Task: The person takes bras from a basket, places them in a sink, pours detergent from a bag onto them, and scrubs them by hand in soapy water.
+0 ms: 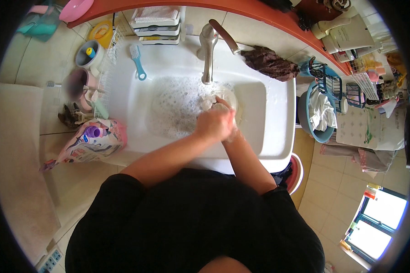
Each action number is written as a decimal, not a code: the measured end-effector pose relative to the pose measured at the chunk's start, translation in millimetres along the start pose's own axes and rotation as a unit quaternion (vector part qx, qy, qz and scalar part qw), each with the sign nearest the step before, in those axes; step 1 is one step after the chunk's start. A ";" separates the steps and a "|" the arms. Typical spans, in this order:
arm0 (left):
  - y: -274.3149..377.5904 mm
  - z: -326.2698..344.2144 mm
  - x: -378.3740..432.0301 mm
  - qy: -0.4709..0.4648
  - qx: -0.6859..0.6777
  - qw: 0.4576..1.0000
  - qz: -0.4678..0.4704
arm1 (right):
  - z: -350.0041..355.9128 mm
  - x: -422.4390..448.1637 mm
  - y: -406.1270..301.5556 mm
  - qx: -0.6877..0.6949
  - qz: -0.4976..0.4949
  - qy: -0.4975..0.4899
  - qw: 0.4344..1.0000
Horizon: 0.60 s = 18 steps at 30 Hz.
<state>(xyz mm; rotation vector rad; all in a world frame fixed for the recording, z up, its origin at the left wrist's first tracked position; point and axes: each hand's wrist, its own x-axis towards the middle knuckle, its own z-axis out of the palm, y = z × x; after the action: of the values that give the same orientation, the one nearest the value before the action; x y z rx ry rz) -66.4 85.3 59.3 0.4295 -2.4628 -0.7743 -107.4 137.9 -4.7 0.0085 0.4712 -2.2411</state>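
Both of my hands are together over the right part of the basin of a white sink [253, 119], below the metal faucet [208, 51]. My left hand [213, 121] lies over my right hand [230, 133], which it partly hides. They press on a wet, whitish cloth [208, 102] covered in suds; motion blur hides the exact hold of each. Soapy water with foam [177, 109] fills the basin's left and middle. On the sink's upper left ledge rests a blue-handled scrub brush [138, 63].
A brown cloth [271, 64] lies on the sink's back right ledge. A detergent pouch [92, 143] stands at the left beside a white wire rack [111, 68] with cups. At the right is a blue basin [320, 136] holding white cloth [322, 111]. A red shelf [177, 3] runs above.
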 end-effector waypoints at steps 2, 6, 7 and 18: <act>-35.1 -6.3 18.0 -0.070 0.051 0.985 -0.151 | 30.9 7.6 -4.4 -0.077 0.224 0.219 0.947; -81.0 -27.6 18.1 -0.117 -0.499 0.747 -0.423 | 71.0 3.4 -32.2 -0.038 0.222 0.146 0.963; -85.5 -33.8 9.6 -0.121 -0.498 0.747 -0.423 | 68.0 7.1 -40.3 -0.055 0.183 0.140 0.972; -2.1 -14.6 -9.5 0.017 -0.176 0.983 -0.051 | -6.1 14.5 -26.0 -0.075 0.124 0.269 0.952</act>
<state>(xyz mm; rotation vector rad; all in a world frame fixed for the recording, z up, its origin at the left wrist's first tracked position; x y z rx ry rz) -50.1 81.4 64.7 0.4319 -2.2221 -1.2075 -137.1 144.6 -4.1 0.5816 0.8778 -1.9313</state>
